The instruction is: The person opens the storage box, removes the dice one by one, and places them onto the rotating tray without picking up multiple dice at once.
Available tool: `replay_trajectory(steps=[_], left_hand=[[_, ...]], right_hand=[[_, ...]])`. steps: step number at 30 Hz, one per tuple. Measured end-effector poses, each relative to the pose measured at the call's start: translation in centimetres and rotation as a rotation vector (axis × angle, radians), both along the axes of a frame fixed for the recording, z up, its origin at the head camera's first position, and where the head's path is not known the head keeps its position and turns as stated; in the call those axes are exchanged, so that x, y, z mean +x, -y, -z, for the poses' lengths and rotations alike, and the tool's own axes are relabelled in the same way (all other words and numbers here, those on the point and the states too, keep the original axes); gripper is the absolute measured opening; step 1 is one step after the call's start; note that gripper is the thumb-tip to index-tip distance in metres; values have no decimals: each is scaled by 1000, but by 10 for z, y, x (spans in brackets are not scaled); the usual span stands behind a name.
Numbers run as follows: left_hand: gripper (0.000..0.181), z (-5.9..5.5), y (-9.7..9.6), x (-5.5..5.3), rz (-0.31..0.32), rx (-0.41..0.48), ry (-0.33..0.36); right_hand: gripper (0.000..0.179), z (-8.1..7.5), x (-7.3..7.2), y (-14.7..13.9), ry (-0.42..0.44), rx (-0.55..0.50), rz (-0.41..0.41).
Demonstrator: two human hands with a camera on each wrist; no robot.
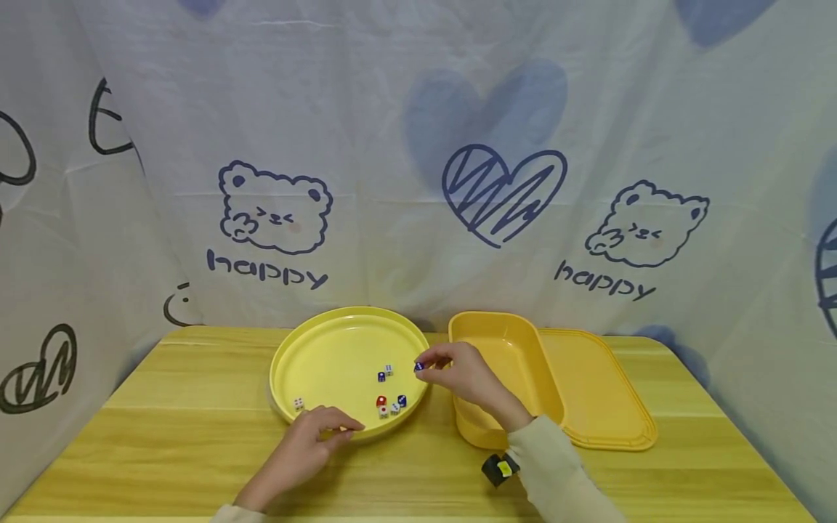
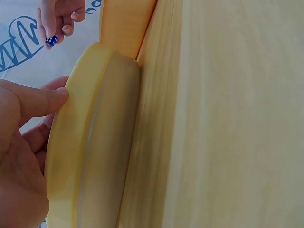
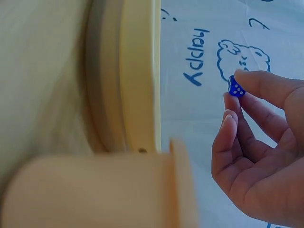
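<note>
Between thumb and fingertips my right hand [image 1: 461, 367] pinches a blue die [image 3: 236, 87] with white pips, raised at the right rim of a round yellow tray [image 1: 327, 341]. My left hand [image 1: 314, 439] holds the tray's near rim; in the left wrist view its thumb lies on the outer edge and its fingers reach behind it. Inside the tray lie a red die [image 1: 381, 400], a blue die [image 1: 402, 400] and several white dice, grouped near the front right. Another blue die [image 1: 381, 377] sits touching or close to a white die [image 1: 389, 370]. One white die [image 1: 298, 403] is apart at the left.
Right of the tray stands a deep orange-yellow box [image 1: 506, 334], partly under my right forearm. Its matching flat lid [image 1: 595, 385] lies beside it on the wooden table [image 1: 163, 421]. A printed cloth [image 1: 386, 181] hangs behind the table.
</note>
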State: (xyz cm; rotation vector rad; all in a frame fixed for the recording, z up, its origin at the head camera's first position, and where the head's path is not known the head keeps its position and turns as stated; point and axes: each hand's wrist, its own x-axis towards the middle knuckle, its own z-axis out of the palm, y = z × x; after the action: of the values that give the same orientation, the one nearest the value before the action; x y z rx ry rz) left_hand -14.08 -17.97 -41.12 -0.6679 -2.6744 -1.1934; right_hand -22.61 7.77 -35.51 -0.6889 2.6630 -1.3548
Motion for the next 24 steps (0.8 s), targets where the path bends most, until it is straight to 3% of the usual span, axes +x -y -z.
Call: replay_trajectory(steps=[9, 15, 24], left_hand=[[18, 0, 2, -1, 6, -2, -24], [18, 2, 0, -4, 8, -7, -36], [19, 3, -1, -3, 9, -14, -41]], right_hand=[[16, 14, 16, 18, -8, -28, -30], [12, 22, 21, 25, -35, -57, -96], [9, 33, 28, 32, -22, -70, -109]])
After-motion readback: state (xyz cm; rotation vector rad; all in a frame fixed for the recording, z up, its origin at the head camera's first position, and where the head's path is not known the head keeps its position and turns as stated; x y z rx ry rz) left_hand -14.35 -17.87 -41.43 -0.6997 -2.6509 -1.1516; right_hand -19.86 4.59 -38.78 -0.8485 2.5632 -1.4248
